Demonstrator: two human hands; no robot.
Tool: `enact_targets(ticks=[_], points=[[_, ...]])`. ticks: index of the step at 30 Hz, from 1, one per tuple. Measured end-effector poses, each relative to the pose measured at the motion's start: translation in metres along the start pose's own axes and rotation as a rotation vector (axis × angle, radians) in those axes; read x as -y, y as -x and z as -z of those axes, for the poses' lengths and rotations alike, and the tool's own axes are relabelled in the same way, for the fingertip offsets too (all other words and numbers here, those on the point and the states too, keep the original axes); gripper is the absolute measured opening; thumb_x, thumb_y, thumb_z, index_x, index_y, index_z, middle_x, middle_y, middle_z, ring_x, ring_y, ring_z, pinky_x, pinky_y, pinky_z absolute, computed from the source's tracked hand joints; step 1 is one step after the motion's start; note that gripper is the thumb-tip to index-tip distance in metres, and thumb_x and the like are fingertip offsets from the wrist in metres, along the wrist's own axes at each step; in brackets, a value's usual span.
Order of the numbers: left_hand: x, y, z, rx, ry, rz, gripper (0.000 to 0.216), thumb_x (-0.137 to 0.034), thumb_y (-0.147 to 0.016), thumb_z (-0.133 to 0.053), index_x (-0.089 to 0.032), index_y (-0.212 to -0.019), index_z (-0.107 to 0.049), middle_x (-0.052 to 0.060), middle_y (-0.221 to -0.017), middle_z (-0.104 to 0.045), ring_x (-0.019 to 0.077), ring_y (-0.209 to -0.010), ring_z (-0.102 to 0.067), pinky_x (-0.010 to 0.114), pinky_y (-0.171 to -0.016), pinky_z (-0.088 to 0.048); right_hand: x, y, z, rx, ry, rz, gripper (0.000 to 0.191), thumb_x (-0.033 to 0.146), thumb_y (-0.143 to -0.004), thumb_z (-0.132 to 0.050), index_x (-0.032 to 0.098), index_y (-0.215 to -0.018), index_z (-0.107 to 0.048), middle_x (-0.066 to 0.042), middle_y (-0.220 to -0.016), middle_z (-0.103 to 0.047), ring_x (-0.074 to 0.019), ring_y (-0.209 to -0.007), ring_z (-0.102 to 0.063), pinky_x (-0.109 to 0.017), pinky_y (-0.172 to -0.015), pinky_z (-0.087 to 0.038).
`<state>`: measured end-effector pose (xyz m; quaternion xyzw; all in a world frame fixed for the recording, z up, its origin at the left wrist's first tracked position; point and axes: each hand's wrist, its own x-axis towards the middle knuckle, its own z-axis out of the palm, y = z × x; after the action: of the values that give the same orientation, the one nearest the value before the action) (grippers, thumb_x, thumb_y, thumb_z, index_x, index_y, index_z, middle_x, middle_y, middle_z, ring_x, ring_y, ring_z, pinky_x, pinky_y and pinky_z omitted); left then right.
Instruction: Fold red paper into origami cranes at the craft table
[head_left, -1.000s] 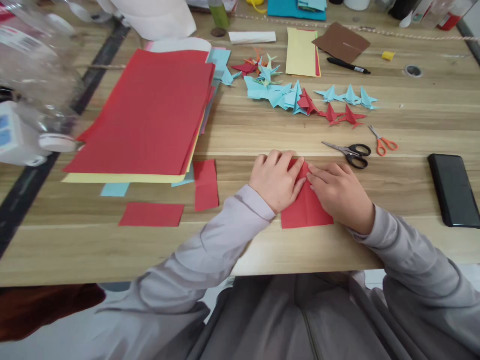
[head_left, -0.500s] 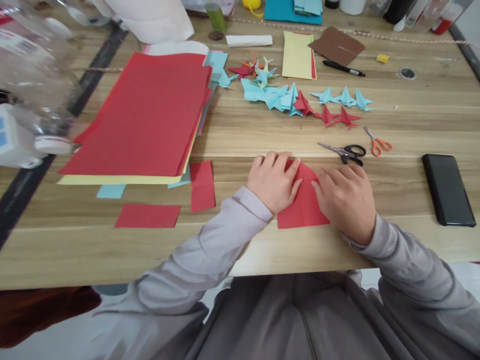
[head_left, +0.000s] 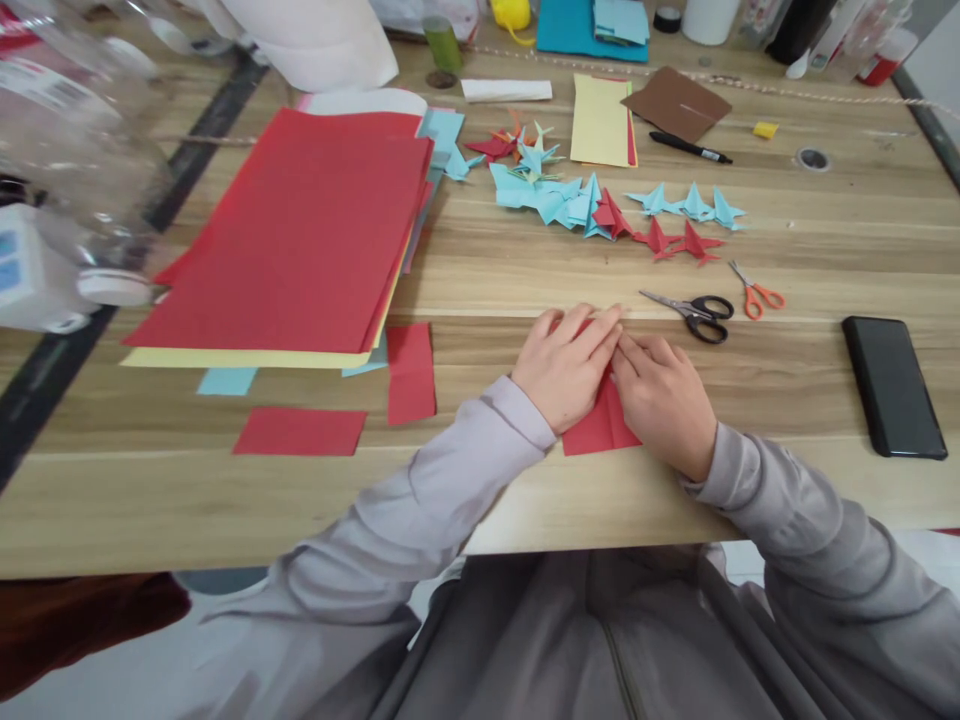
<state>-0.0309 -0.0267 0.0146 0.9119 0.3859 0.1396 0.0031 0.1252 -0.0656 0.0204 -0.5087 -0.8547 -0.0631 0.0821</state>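
A sheet of red paper point(head_left: 600, 432) lies on the table in front of me, creased and with its upper part mostly hidden under my hands. My left hand point(head_left: 568, 368) rests flat across its left side, fingers stretched toward the top. Against it, my right hand point(head_left: 663, 398) has its fingers curled and closed at the paper's upper right edge, which is folded inward. The fingertips of both hands meet near the top of the sheet. Just beyond the right hand are black-handled scissors point(head_left: 703, 315) and smaller orange-handled scissors point(head_left: 759, 295).
Large red sheets point(head_left: 292, 240) are stacked at left, with red rectangles point(head_left: 300, 432) nearer me. Folded blue paper cranes point(head_left: 555, 200) and red cranes point(head_left: 694, 243) lie farther back. A black phone point(head_left: 894, 388) is at right; plastic bottles point(head_left: 97, 200) stand at far left.
My right hand has moved left across the paper, bringing its upper right edge inward, and now touches my left hand. The left fingers now reach farther over the top. The view shifted slightly.
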Motion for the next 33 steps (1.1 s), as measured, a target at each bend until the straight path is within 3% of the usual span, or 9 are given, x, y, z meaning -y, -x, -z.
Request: enact_targets(ticks=[5,11,17,30,33], points=[[-0.001,0.0,-0.005,0.005,-0.027,-0.021,0.041,-0.017,-0.094,-0.037,-0.007,-0.125,-0.062,0.017,-0.13,-0.063,0.0293,-0.121,-0.054,0.046,-0.101,-0.041,-0.003,-0.003,0.0,-0.017,0.036,0.021,0.035,0.013,-0.093,-0.043,0.009,-0.118,-0.067,-0.014,-0.126,-0.066,-0.0283,-0.093,-0.053,-0.041,-0.072,-0.043],[-0.004,0.005,-0.004,-0.001,-0.046,0.042,0.044,-0.021,-0.095,-0.038,-0.007,-0.132,-0.057,0.016,-0.13,-0.062,0.0322,-0.122,-0.052,0.054,-0.108,-0.034,-0.002,-0.003,0.004,0.027,0.074,0.045,0.037,0.012,-0.094,-0.041,0.003,-0.122,-0.063,-0.017,-0.128,-0.065,-0.0287,-0.091,-0.054,-0.042,-0.072,-0.042],[-0.004,0.004,-0.003,-0.002,-0.013,0.07,0.045,-0.027,-0.096,-0.037,-0.012,-0.134,-0.056,0.014,-0.127,-0.064,0.0326,-0.119,-0.052,0.056,-0.108,-0.031,-0.003,-0.003,0.007,0.071,0.053,0.065,0.039,0.013,-0.095,-0.039,0.002,-0.126,-0.06,-0.02,-0.13,-0.062,-0.0293,-0.092,-0.053,-0.043,-0.073,-0.043],[-0.001,0.003,0.002,0.042,-0.1,0.171,0.058,-0.04,-0.093,-0.04,-0.002,-0.135,-0.052,0.02,-0.135,-0.057,0.037,-0.12,-0.049,0.054,-0.103,-0.033,-0.001,-0.001,0.012,0.127,0.121,0.062,0.039,0.013,-0.097,-0.037,0.002,-0.124,-0.062,-0.02,-0.132,-0.062,-0.029,-0.096,-0.056,-0.041,-0.075,-0.043],[0.0,0.005,0.0,0.014,-0.091,0.167,0.056,-0.04,-0.093,-0.041,-0.008,-0.138,-0.051,0.019,-0.134,-0.057,0.0355,-0.121,-0.049,0.052,-0.101,-0.035,-0.002,-0.001,0.011,0.114,0.127,0.065,0.039,0.013,-0.096,-0.037,0.002,-0.123,-0.063,-0.02,-0.13,-0.063,-0.0288,-0.093,-0.055,-0.041,-0.073,-0.042]])
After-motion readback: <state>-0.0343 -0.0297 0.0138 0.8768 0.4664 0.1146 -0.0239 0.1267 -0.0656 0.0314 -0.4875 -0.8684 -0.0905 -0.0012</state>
